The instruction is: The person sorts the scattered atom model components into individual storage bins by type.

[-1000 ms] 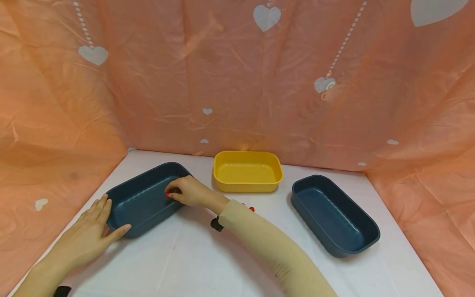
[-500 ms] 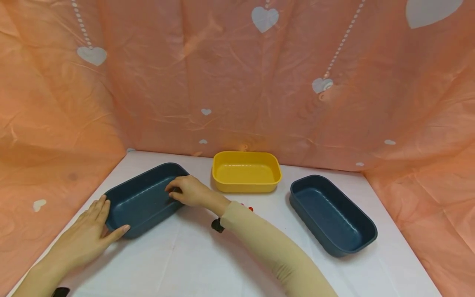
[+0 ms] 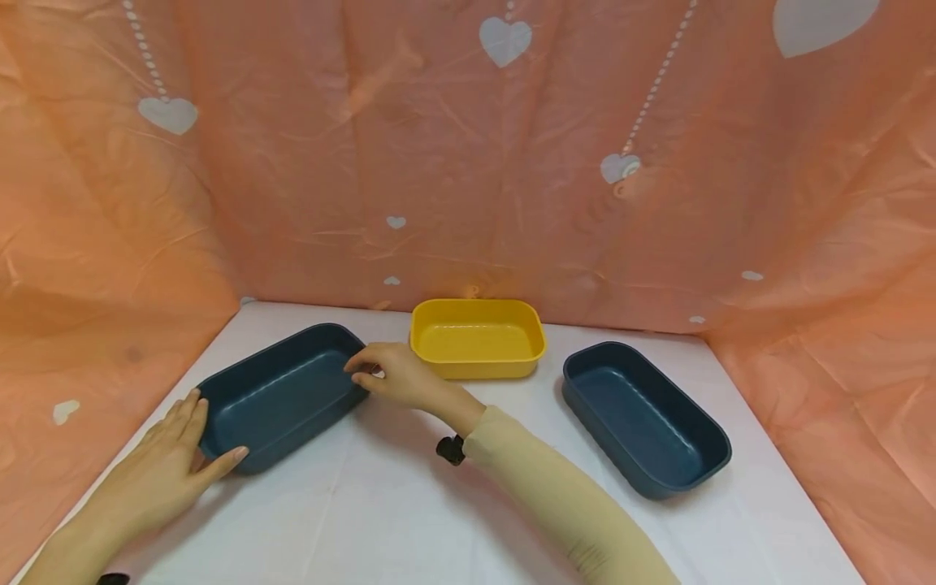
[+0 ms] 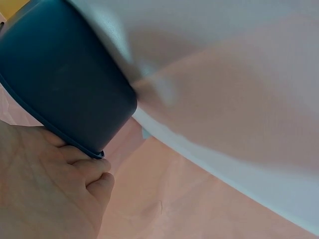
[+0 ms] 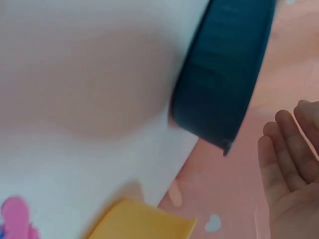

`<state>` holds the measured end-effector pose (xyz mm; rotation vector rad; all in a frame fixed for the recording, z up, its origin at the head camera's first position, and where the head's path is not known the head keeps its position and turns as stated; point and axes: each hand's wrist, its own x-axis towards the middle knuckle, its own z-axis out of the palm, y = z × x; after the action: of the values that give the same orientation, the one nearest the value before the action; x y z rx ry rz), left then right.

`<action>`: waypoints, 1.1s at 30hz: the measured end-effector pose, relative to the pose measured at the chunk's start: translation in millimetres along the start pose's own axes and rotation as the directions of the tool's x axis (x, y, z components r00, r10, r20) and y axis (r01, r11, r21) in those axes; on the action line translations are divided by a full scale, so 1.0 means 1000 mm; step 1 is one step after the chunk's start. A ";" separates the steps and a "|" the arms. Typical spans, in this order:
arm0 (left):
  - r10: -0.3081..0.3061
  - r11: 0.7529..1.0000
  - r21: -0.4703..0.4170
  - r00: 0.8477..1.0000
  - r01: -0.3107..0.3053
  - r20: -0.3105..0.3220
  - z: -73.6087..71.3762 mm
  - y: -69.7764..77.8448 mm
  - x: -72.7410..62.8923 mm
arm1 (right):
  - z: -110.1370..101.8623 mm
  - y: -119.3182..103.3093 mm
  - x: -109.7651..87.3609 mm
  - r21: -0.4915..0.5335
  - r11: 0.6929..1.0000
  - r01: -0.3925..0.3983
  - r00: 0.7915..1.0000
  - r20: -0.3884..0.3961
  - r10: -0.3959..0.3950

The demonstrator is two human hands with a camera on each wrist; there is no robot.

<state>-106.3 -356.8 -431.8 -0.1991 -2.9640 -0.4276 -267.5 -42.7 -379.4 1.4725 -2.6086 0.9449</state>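
Observation:
My left hand (image 3: 157,467) rests against the near left end of a dark blue rectangular basin (image 3: 285,435). Its fingers lie along the rim and the thumb touches the near side; in the left wrist view the fingertips (image 4: 97,169) meet the rim. Over the same basin's right end hovers my right hand (image 3: 402,378), its fingers loosely bent. The right wrist view shows those fingers (image 5: 279,159) relaxed, holding nothing that I can see, apart from the basin wall (image 5: 219,74). The basin's visible floor is bare; part of its right end is hidden behind the right hand.
A yellow basin (image 3: 478,370) stands at the back middle, close to the right hand. Another dark blue basin (image 3: 651,455) is on the right. A small pink thing (image 5: 17,216) with a bit of blue lies on the white tabletop (image 3: 380,504). Peach cloth hangs around.
A small red thing pinched in my right hand over the left basin is no longer seen. The right hand has loosened and drawn back rightward; the left hand stays on the basin.

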 end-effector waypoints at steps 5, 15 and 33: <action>0.000 1.000 0.001 1.000 0.000 -0.001 0.001 0.000 0.000 | -0.013 0.007 -0.018 0.077 0.997 -0.026 0.998 -0.051 0.030; 0.004 1.000 0.009 1.000 -0.003 -0.013 0.001 -0.002 0.001 | -0.040 0.024 -0.066 0.162 0.980 -0.118 0.981 -0.137 0.141; 0.019 1.000 0.009 0.998 -0.018 -0.056 0.005 -0.002 -0.001 | -0.062 0.057 -0.147 0.205 0.939 -0.278 0.917 -0.235 0.322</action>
<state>-106.7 -357.8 -436.9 -0.2100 -2.9059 -0.4110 -246.3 124.2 -398.9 0.8949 -2.6490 1.3160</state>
